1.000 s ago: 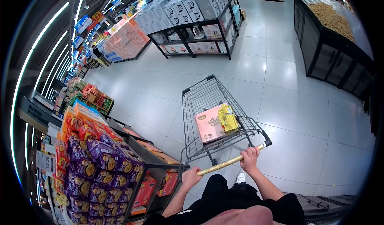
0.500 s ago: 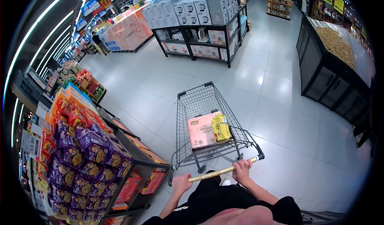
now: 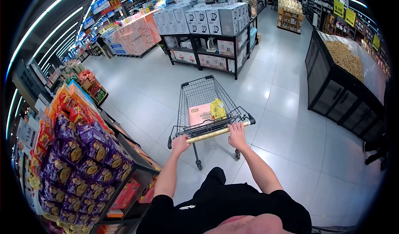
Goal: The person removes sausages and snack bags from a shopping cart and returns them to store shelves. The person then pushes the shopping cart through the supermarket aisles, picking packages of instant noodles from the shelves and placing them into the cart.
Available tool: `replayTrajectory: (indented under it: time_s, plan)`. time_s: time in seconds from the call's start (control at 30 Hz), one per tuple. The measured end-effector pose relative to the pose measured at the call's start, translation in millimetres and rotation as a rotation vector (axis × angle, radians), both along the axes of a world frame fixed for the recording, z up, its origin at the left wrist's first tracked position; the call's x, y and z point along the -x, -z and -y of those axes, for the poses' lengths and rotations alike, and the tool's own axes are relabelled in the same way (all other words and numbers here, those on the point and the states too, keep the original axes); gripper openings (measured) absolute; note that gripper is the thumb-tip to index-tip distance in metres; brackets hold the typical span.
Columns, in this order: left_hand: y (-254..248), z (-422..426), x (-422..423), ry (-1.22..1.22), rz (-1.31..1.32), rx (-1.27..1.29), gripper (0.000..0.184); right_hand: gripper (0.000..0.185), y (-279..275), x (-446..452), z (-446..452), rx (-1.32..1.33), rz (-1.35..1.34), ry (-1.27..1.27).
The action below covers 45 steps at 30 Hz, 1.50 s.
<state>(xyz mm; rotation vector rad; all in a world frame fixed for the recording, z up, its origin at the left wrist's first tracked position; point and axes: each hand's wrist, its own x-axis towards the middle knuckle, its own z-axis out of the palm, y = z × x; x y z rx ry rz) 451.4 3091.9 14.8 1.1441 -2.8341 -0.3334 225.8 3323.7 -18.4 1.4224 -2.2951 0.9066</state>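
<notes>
Both arms reach forward to a wire shopping cart (image 3: pixel 185 93). My left hand (image 3: pixel 180 144) is closed round the left end of its gold handlebar (image 3: pixel 210 134). Nearer the bar's right end, my right hand (image 3: pixel 237 136) also grips it, fingers wrapped over the top. Inside the basket lies a pink box (image 3: pixel 198 114) with printing on it. A yellow packet (image 3: pixel 217 109) rests against the box's right side. The handlebar and rear wires partly cover both items.
Purple noodle packs (image 3: pixel 77 163) are stacked close on my left. Ahead stands a black shelf (image 3: pixel 216 55) of boxed kettles (image 3: pixel 208 21). A dark bin (image 3: pixel 332 82) of peanut-like goods is at the right. Another person (image 3: pixel 104 45) stands far left; dark-clad legs (image 3: pixel 377 149) show at the right edge.
The cart has moved forward, away from my body, and my arms are stretched further out with it. Both hands stay on the handlebar. The noodle stack and bin appear slightly nearer.
</notes>
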Motion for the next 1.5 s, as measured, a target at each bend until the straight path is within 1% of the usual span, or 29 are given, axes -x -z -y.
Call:
replayTrajectory:
  time_s: [0.13, 0.23, 0.3, 0.33, 0.4, 0.43, 0.5, 0.53, 0.57, 0.63, 0.67, 0.7, 0.77, 0.93, 0.97, 1.03, 1.1, 1.23, 1.27, 1.4, 1.5]
  plan:
    - [2.8, 32.9, 26.2, -0.018, 0.023, -0.017, 0.018, 0.057, 0.9, 27.2, 29.4, -0.065, 0.006, -0.019]
    - [4.4, 54.1, 45.1, -0.017, -0.007, 0.013, 0.016, 0.053, 0.7, 47.4, 60.1, -0.089, -0.038, 0.006]
    - [6.9, 63.2, 49.3, -0.012, -0.029, 0.030, 0.015, 0.041, 1.3, 61.0, 77.5, -0.239, -0.026, 0.049]
    - [5.6, 71.5, 54.1, -0.015, -0.030, 0.033, 0.014, 0.041, 3.5, 71.7, 90.7, -0.242, -0.035, 0.050]
    - [2.3, 86.1, 61.8, -0.014, -0.032, 0.030, 0.013, 0.025, 7.2, 90.5, 115.2, -0.364, -0.060, 0.020]
    - [2.5, 92.6, 66.2, -0.017, -0.042, 0.026, 0.013, 0.025, 3.8, 97.2, 124.3, -0.368, -0.070, 0.019]
    - [-0.1, 108.9, 72.6, -0.008, -0.027, -0.010, 0.013, 0.011, 3.2, 107.2, 143.5, -0.469, 0.012, 0.002]
    - [-2.5, 114.1, 76.4, -0.004, -0.014, -0.011, 0.014, 0.010, 5.1, 113.6, 154.3, -0.542, 0.024, 0.016]
    - [-1.4, 120.7, 82.1, -0.007, -0.009, -0.021, 0.014, 0.010, 7.6, 120.8, 164.2, -0.552, 0.029, 0.012]
    - [2.8, 131.4, 92.1, -0.034, -0.027, -0.094, 0.015, 0.014, -1.5, 137.1, 184.6, -0.789, 0.117, 0.024]
    - [4.7, 135.6, 97.5, -0.039, -0.019, -0.104, 0.015, 0.021, -7.7, 147.0, 192.8, -0.860, 0.133, -0.002]
    - [5.1, 139.4, 104.0, -0.051, -0.017, -0.108, 0.015, 0.021, -10.6, 157.5, 200.6, -0.870, 0.140, -0.009]
    - [5.3, 143.7, 114.2, -0.064, -0.003, -0.120, 0.015, 0.023, -13.5, 176.1, 211.2, -0.959, 0.177, -0.112]
    - [12.8, 148.8, 128.1, -0.045, -0.036, -0.118, 0.018, 0.028, -26.7, 203.3, 233.7, -1.077, 0.216, -0.196]
    - [13.5, 148.7, 129.2, -0.036, -0.055, -0.114, 0.018, 0.028, -29.4, 206.5, 237.3, -1.068, 0.219, -0.209]
    - [10.6, 145.0, 129.8, -0.055, -0.023, -0.118, 0.019, 0.029, -31.2, 214.6, 243.7, -1.134, 0.212, -0.285]
    - [8.7, 141.5, 130.6, -0.048, -0.038, -0.124, 0.020, 0.030, -31.8, 219.5, 246.5, -1.117, 0.192, -0.325]
    - [7.7, 134.1, 128.9, -0.109, -0.013, -0.100, 0.023, 0.035, -31.7, 227.9, 258.1, -1.153, 0.214, -0.457]
    - [9.0, 130.9, 129.1, -0.157, 0.007, -0.113, 0.026, 0.036, -30.5, 230.5, 262.0, -1.152, 0.231, -0.485]
    - [-0.5, 119.7, 132.6, -0.263, -0.019, -0.133, 0.022, 0.040, -28.6, 239.8, 278.9, -1.215, 0.244, -0.638]
    - [-7.2, 109.5, 136.6, -0.365, 0.028, -0.106, 0.023, 0.043, -15.0, 247.7, 298.0, -1.269, 0.283, -0.749]
